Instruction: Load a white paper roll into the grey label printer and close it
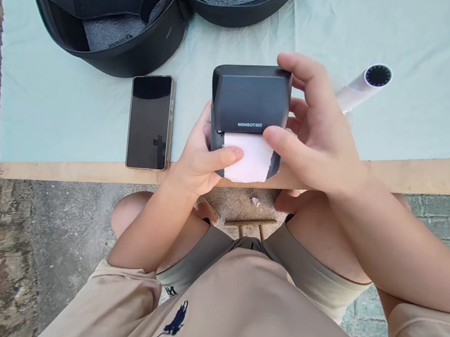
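A dark label printer (249, 100) with NIIMBOT lettering is held between both hands above the table's front edge. White label paper (247, 161) sticks out from under its lid on the side facing me. My left hand (204, 159) grips the lower left of the printer, its thumb lying on the paper; its other fingers are mostly hidden behind the body. My right hand (318, 126) is closed around the right side, with the index finger at the top corner and the thumb at the lid's lower edge.
On the table covered in pale green cloth (436, 94), a smartphone (150, 121) lies left of the printer. An open black zip case (160, 37) with grey foam stands at the back left. A white cylinder (361, 88) with a dark end lies at the right.
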A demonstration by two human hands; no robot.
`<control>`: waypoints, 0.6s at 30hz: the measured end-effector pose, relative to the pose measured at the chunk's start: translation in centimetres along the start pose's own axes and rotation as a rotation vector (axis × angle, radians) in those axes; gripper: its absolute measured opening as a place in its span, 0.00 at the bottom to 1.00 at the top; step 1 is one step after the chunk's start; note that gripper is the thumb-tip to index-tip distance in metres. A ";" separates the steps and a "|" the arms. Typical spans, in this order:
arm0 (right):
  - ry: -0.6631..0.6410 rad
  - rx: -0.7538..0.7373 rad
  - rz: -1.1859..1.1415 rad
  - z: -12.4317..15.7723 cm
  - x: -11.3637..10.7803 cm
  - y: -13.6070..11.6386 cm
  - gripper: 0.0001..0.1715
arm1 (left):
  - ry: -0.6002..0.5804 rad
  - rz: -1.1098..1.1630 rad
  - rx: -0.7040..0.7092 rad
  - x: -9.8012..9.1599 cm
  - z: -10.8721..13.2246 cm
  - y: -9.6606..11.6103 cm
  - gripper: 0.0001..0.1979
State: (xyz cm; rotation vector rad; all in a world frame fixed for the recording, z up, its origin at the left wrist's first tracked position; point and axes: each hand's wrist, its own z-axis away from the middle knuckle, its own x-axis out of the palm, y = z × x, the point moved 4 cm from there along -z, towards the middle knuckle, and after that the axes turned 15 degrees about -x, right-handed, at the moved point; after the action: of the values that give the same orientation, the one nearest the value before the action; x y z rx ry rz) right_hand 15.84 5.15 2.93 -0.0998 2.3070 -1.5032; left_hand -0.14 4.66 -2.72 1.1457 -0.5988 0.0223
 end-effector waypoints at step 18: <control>-0.103 0.039 -0.278 0.3 1.2 0.3 0.42 | 0.012 0.012 -0.023 0.8 0.8 0.7 0.20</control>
State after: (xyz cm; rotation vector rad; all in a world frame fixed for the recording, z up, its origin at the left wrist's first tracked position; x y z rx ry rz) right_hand 14.85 4.68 2.23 -0.4931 2.2512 -1.6309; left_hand -0.01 4.04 -1.57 1.1195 -0.5939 0.0320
